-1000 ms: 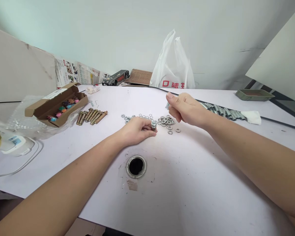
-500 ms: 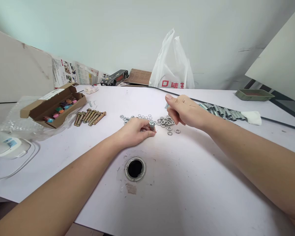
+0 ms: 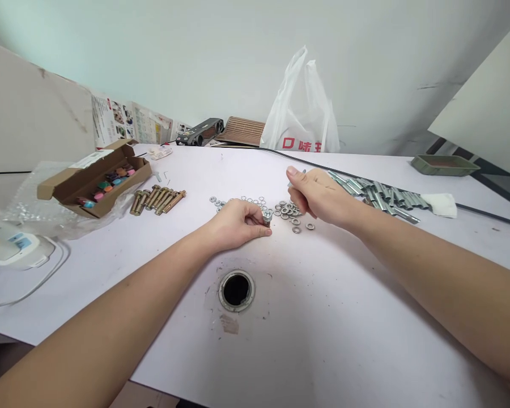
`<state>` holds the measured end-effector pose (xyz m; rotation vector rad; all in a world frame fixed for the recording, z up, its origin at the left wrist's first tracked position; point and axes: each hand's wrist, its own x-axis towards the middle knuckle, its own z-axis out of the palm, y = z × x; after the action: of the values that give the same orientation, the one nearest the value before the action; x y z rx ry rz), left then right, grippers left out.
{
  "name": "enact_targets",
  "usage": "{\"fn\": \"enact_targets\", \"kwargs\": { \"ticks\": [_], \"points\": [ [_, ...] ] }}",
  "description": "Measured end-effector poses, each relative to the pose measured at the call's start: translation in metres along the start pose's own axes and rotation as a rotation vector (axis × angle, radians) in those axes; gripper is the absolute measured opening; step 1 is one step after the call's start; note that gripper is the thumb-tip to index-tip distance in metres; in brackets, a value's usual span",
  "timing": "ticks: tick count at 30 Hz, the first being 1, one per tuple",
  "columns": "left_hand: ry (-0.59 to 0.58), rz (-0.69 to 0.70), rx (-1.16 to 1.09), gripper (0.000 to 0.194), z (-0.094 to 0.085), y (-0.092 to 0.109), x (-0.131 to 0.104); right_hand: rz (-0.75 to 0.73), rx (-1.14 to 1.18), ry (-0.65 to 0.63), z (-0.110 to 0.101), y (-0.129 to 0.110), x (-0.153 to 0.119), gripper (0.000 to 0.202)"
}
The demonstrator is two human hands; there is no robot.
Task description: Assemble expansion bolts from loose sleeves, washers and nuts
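My left hand (image 3: pixel 236 226) rests on the white table, its thumb and fingers pinched round a silvery bolt (image 3: pixel 267 216) that stands upright with its nut end up. To the right and a little higher, my right hand (image 3: pixel 317 192) is curled closed with the thumb on top. A bit of silvery metal shows behind that thumb; most of it is hidden by the fingers. Between the hands lies a pile of flat washers (image 3: pixel 287 211), with two loose ones nearer to me. Behind the left hand are spring washers (image 3: pixel 255 200) and several nuts (image 3: pixel 215 200), partly covered.
Silvery metal sleeves (image 3: pixel 386 195) lie beyond my right forearm, beside a white tissue (image 3: pixel 440 205). Brass-coloured bolts (image 3: pixel 157 199) and a cardboard box (image 3: pixel 79 180) of coloured-capped items are at left. A round hole (image 3: pixel 237 290) opens in the table. A white plastic bag (image 3: pixel 300 122) stands at the back.
The view has shifted slightly. My right hand and forearm sit a little lower, so more of the sleeve pile shows. The left hand keeps its pinch on the bolt.
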<state>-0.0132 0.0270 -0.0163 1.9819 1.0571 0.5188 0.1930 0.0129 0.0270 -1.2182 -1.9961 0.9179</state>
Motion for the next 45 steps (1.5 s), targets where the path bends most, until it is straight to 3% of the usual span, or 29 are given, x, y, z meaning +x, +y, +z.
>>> {"fn": "enact_targets", "kwargs": {
  "ticks": [5, 7, 11, 14, 17, 21, 23, 26, 28, 30, 33, 34, 36, 38, 40, 43, 45],
  "points": [
    [0.017, 0.021, 0.044, 0.026, -0.001, -0.002, 0.0, 0.013, 0.095, -0.197, 0.006, -0.001, 0.0, 0.068],
    [0.017, 0.016, 0.04, 0.025, -0.001, -0.002, 0.0, 0.053, 0.063, -0.148, 0.004, 0.0, 0.0, 0.074],
    [0.004, 0.007, 0.059, 0.027, -0.001, -0.002, 0.001, 0.009, 0.066, 0.086, -0.005, 0.001, 0.001, 0.077],
    [0.003, 0.004, 0.067, 0.027, -0.002, -0.002, 0.001, 0.007, 0.122, 0.101, -0.005, 0.003, 0.002, 0.072],
    [0.009, 0.017, 0.08, 0.027, -0.002, -0.003, 0.0, -0.008, 0.144, -0.017, 0.002, 0.004, 0.002, 0.067],
    [0.01, 0.015, 0.093, 0.028, -0.002, -0.002, 0.0, 0.035, 0.077, -0.19, 0.005, 0.001, -0.001, 0.074],
    [-0.004, 0.008, 0.069, 0.028, -0.002, -0.001, 0.0, 0.036, 0.027, -0.114, -0.001, -0.002, -0.002, 0.076],
    [-0.02, 0.002, 0.043, 0.03, -0.003, -0.002, 0.001, -0.015, -0.004, 0.098, -0.01, -0.005, -0.002, 0.076],
    [-0.025, 0.002, 0.048, 0.029, -0.003, -0.003, 0.0, -0.017, 0.013, 0.126, -0.01, -0.006, -0.002, 0.075],
    [-0.015, 0.019, 0.069, 0.029, -0.003, -0.004, 0.0, -0.005, 0.046, 0.027, -0.005, -0.004, -0.001, 0.073],
    [0.006, 0.042, 0.075, 0.028, -0.001, -0.003, -0.002, 0.012, 0.052, -0.237, 0.004, -0.001, -0.001, 0.074],
    [0.003, 0.034, 0.048, 0.027, 0.0, 0.0, -0.003, 0.025, 0.026, -0.263, 0.005, 0.0, 0.0, 0.076],
    [0.01, 0.001, -0.043, 0.026, -0.001, 0.007, -0.005, 0.046, -0.024, -0.153, -0.001, 0.0, 0.0, 0.08],
    [0.063, -0.016, -0.118, 0.028, -0.008, 0.016, -0.007, 0.049, -0.018, 0.069, -0.012, -0.001, 0.001, 0.079],
    [0.171, -0.022, -0.085, 0.03, -0.023, 0.021, -0.009, 0.04, 0.024, 0.209, -0.023, -0.002, 0.001, 0.074],
    [0.383, -0.105, 0.154, 0.029, -0.06, 0.014, -0.013, 0.06, 0.028, 0.244, -0.029, -0.002, 0.003, 0.069],
    [0.521, -0.265, 0.341, 0.028, -0.089, 0.002, -0.018, 0.085, -0.01, 0.227, -0.027, 0.001, 0.004, 0.071]
  ]
}}
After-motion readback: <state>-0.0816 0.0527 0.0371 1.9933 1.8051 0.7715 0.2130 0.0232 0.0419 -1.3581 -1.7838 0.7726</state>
